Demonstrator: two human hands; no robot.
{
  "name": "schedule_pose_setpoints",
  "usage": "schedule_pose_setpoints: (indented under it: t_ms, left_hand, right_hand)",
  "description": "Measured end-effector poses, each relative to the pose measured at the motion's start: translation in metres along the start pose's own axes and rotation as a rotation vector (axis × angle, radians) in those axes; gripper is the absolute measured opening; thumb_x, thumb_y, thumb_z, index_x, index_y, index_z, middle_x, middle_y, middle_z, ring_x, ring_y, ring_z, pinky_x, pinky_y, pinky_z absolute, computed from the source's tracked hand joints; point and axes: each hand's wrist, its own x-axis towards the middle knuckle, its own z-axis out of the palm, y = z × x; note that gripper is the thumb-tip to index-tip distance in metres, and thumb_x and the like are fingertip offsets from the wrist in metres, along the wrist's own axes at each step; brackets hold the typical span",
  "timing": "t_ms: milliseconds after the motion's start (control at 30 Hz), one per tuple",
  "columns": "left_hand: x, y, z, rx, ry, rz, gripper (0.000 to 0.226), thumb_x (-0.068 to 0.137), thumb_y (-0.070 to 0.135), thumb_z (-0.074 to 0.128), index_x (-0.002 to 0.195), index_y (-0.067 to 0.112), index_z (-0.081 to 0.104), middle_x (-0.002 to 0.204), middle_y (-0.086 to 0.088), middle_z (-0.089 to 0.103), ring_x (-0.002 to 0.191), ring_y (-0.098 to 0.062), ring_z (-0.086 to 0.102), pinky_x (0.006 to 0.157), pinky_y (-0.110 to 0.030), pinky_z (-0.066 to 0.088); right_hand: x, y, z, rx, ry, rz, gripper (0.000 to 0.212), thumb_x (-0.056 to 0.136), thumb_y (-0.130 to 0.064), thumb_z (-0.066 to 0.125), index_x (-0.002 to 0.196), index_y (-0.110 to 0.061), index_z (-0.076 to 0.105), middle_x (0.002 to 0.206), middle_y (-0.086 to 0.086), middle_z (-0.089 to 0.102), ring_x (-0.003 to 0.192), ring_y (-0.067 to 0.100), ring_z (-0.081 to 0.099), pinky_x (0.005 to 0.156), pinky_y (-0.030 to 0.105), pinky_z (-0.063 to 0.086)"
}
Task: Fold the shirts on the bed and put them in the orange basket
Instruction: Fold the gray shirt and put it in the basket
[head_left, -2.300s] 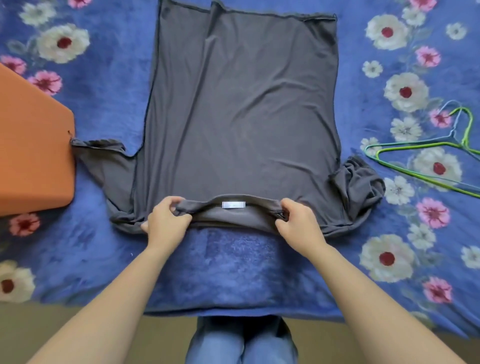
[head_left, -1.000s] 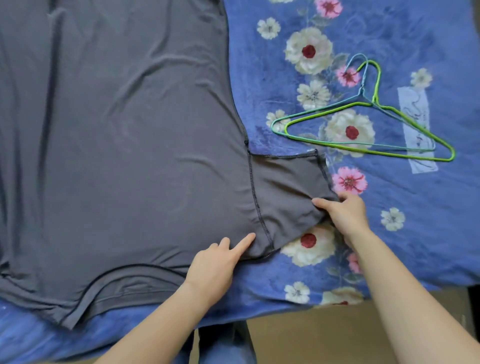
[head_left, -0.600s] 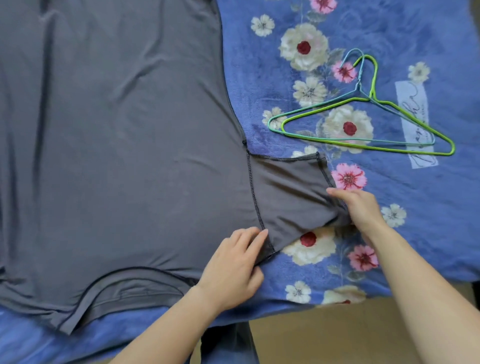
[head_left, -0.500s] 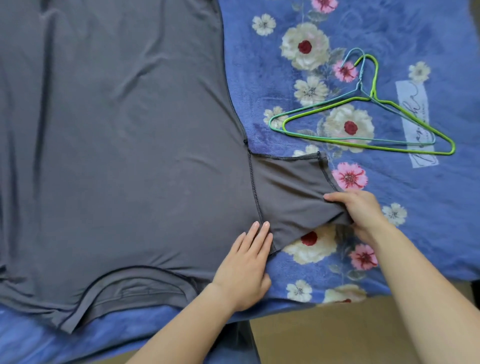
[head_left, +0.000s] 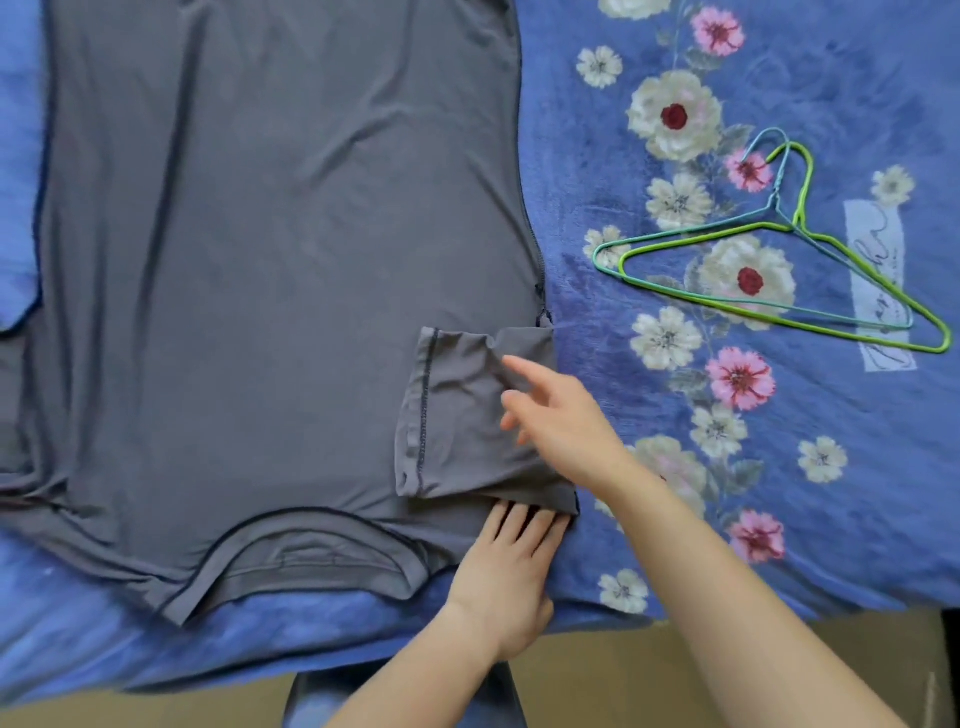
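Shirt (head_left: 260, 260): sleeve (head_left: 457, 415) lies folded inward. Left hand (head_left: 504, 582), fingers straight, presses the shirt; right hand (head_left: 561, 421) hovers, fingers relaxed. Press the fold flat, edges aligned.

1 grey shirt (head_left: 260, 260), 2 wire hangers (head_left: 622, 266) (head_left: 596, 255), L hand (head_left: 506, 587) + R hand (head_left: 566, 421), 1 blanket (head_left: 597, 353)

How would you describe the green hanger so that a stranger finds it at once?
Start at the grey shirt spread on the blue flowered blanket. On the blanket to its right lie two overlapping wire hangers. The green hanger is lime and reaches farther right than the teal hanger.
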Motion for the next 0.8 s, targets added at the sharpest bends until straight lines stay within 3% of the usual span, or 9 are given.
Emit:
schedule_pose_setpoints:
  t_ms: [133, 233, 333, 400, 500, 600, 667, 733, 800]
  left_hand:
    - [-0.006, -0.004, -0.002, 0.005, 0.017, 0.076, 0.072, 0.058, 0.035, 0.035, 0.122, 0.018, 0.064, 0.130, 0.003, 0.058, 0.119, -0.020, 0.049, 0.106, -0.039, 0.034]
    - [-0.018, -0.012, -0.019, -0.207, 0.261, 0.056, 0.037, 0.067, 0.025, 0.039, 0.088, 0.027, 0.069, 0.108, 0.010, 0.064, 0.094, -0.011, 0.061, 0.076, -0.027, 0.054]
    - [-0.028, -0.033, -0.047, -0.454, 0.662, -0.366, 0.013, 0.075, 0.022, 0.046, 0.086, 0.021, 0.054, 0.089, 0.007, 0.050, 0.081, -0.013, 0.047, 0.074, -0.024, 0.040]
    - [-0.030, -0.050, -0.067, -0.528, 0.776, -0.704, 0.027, 0.078, 0.033, 0.050, 0.101, 0.019, 0.051, 0.099, 0.006, 0.044, 0.091, -0.010, 0.038, 0.082, -0.020, 0.029]
    - [-0.022, -0.069, -0.083, -0.817, 0.530, -0.884, 0.034, 0.082, 0.033, 0.066, 0.110, 0.023, 0.049, 0.092, 0.008, 0.057, 0.084, -0.011, 0.052, 0.076, -0.026, 0.039]
    - [-0.022, -0.077, -0.090, -0.833, 0.420, -0.795, 0.022, 0.083, 0.020, 0.067, 0.099, 0.029, 0.055, 0.067, 0.005, 0.061, 0.062, -0.008, 0.056, 0.064, -0.027, 0.045]
    - [-0.026, -0.086, -0.092, -0.837, 0.436, -0.821, 0.022, 0.084, 0.019, 0.065, 0.101, 0.028, 0.055, 0.067, 0.004, 0.061, 0.064, -0.006, 0.057, 0.061, -0.019, 0.043]
    - [-0.033, -0.092, -0.094, -0.857, 0.373, -0.831, 0.025, 0.084, 0.018, 0.065, 0.104, 0.029, 0.053, 0.069, 0.007, 0.061, 0.066, -0.003, 0.057, 0.058, -0.012, 0.040]
    - [-0.042, -0.098, -0.095, -0.879, 0.402, -0.803, 0.026, 0.084, 0.015, 0.063, 0.105, 0.027, 0.055, 0.076, 0.009, 0.061, 0.063, -0.004, 0.055, 0.062, -0.013, 0.042]
  right_hand:
    - [0.012, 0.011, -0.007, -0.252, 0.099, -0.080, 0.048, 0.091, -0.013, 0.049, 0.136, -0.029, 0.051, 0.071, 0.003, 0.064, 0.075, 0.019, 0.056, 0.073, 0.030, 0.042]
    - [0.016, 0.006, -0.006, -0.349, 0.163, -0.186, 0.048, 0.092, -0.014, 0.049, 0.138, -0.027, 0.048, 0.065, -0.008, 0.052, 0.082, 0.022, 0.055, 0.074, 0.032, 0.040]
    - [0.032, -0.005, 0.004, -0.364, 0.213, -0.224, 0.047, 0.093, -0.023, 0.050, 0.139, -0.024, 0.045, 0.067, -0.009, 0.049, 0.089, 0.027, 0.056, 0.081, 0.038, 0.044]
    - [0.043, -0.019, 0.015, -0.372, 0.171, -0.208, 0.048, 0.091, -0.032, 0.052, 0.138, -0.025, 0.045, 0.080, -0.002, 0.060, 0.098, 0.029, 0.057, 0.085, 0.039, 0.045]
    - [0.055, -0.038, 0.036, -0.493, 0.085, -0.219, 0.036, 0.087, -0.035, 0.059, 0.121, -0.022, 0.058, 0.104, 0.005, 0.066, 0.107, 0.027, 0.056, 0.083, 0.035, 0.043]
    - [0.061, -0.048, 0.048, -0.431, 0.200, -0.272, 0.012, 0.086, -0.021, 0.057, 0.096, -0.019, 0.063, 0.079, 0.000, 0.066, 0.089, 0.027, 0.060, 0.070, 0.033, 0.043]
    - [0.059, -0.047, 0.053, -0.275, 0.231, -0.240, 0.015, 0.086, -0.019, 0.058, 0.101, -0.021, 0.060, 0.065, -0.006, 0.059, 0.079, 0.022, 0.059, 0.070, 0.033, 0.044]
    - [0.052, -0.042, 0.061, -0.239, 0.196, -0.214, 0.028, 0.087, -0.017, 0.058, 0.114, -0.020, 0.052, 0.068, -0.007, 0.057, 0.079, 0.018, 0.056, 0.072, 0.031, 0.042]
    - [0.040, -0.035, 0.071, -0.276, 0.217, -0.249, 0.025, 0.088, -0.016, 0.057, 0.111, -0.018, 0.046, 0.068, -0.004, 0.054, 0.073, 0.020, 0.054, 0.068, 0.034, 0.041]
